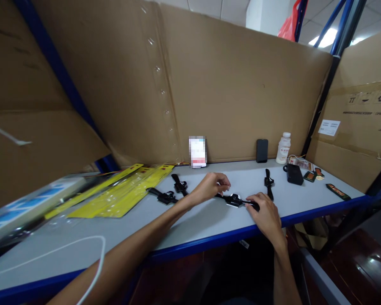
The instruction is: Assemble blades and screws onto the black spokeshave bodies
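A black spokeshave (pixel 233 200) with a bright metal blade plate lies before me, just above the table top. My right hand (pixel 265 214) grips its right handle between thumb and fingers. My left hand (pixel 213 186) hovers over the left handle, its fingers curled into a pinch; whatever they hold, if anything, is too small to make out. Two more black spokeshaves lie left of my left hand: one farther back (pixel 179 184), the other nearer (pixel 161 195), partly hidden by my forearm. Another spokeshave (pixel 269 184) lies beyond my right hand.
Yellow-backed clear packages (pixel 123 199) and a long white-and-blue box (pixel 34 207) cover the left side. A lit phone (pixel 197 151) leans on the cardboard wall (pixel 241 93). At right are a dark phone (pixel 262 151), bottle (pixel 283 149) and black case (pixel 294 174). A white cable (pixel 101 254) hangs in front.
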Motion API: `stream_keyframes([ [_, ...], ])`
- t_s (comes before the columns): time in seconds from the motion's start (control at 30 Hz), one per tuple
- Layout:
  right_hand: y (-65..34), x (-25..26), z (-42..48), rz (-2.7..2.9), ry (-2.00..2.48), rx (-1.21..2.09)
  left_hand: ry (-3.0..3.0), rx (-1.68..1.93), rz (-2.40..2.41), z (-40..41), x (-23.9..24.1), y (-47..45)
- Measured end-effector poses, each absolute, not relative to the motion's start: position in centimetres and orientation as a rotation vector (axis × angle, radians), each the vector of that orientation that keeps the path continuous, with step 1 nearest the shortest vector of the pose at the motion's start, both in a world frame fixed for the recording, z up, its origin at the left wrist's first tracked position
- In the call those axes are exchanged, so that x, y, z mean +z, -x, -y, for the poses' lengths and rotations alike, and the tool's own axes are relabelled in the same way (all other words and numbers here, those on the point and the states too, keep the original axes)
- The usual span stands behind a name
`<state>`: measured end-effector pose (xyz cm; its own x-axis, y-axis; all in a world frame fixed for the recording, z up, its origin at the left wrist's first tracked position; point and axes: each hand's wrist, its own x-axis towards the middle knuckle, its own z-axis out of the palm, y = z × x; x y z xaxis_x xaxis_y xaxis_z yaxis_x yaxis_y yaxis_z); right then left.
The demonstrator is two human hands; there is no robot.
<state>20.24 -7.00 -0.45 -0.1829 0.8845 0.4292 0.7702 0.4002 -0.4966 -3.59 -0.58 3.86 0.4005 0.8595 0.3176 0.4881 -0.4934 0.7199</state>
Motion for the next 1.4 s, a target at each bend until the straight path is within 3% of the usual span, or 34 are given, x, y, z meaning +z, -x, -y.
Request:
stream_keyframes([
  [1.4,-20.1,-0.5,7.1,2.053,1.425,0.176,-2.760,0.690,-1.070,1.3,1.9,0.6],
])
